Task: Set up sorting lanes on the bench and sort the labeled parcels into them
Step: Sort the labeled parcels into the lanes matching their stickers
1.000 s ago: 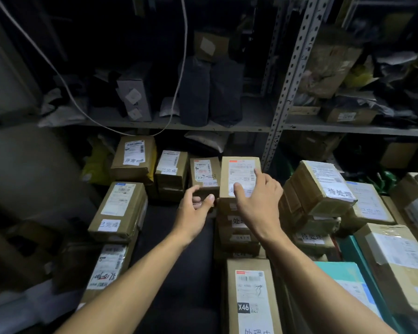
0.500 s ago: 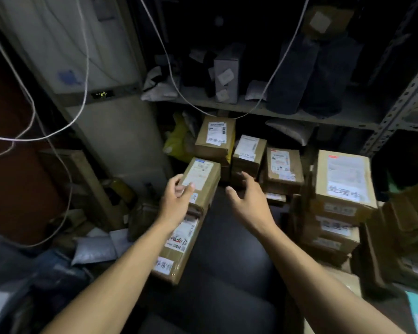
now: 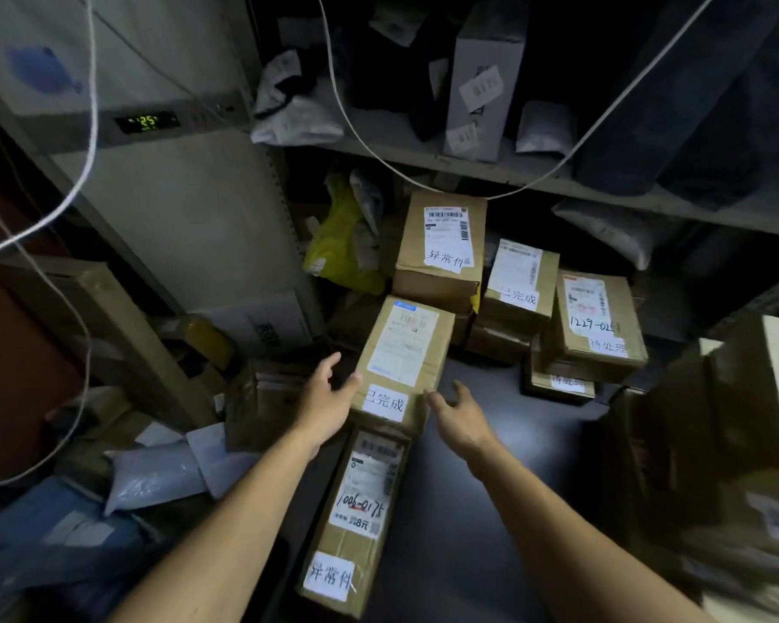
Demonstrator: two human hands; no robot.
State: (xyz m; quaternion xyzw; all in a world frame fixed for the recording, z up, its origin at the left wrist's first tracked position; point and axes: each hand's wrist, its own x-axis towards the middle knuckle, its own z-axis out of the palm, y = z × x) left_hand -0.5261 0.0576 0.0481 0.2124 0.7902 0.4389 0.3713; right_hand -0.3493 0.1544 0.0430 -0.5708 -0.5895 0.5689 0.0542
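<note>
- Parcel labelled 已完成 [image 3: 403,359] lies atop a long 异常件 box [image 3: 356,519].
- Left hand [image 3: 327,400] touches its left edge, fingers spread.
- Right hand [image 3: 459,418] hovers beside it, fingers relaxed.

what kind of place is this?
Likely a parcel depot or courier back room: cardboard parcels with shipping labels and handwritten status stickers stacked on a dark bench, a metal shelf of mailer bags above.

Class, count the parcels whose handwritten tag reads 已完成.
2: the parcel between the hands, and a smaller parcel behind it, right of the 异常件 box. Other tags may be hidden.
</note>
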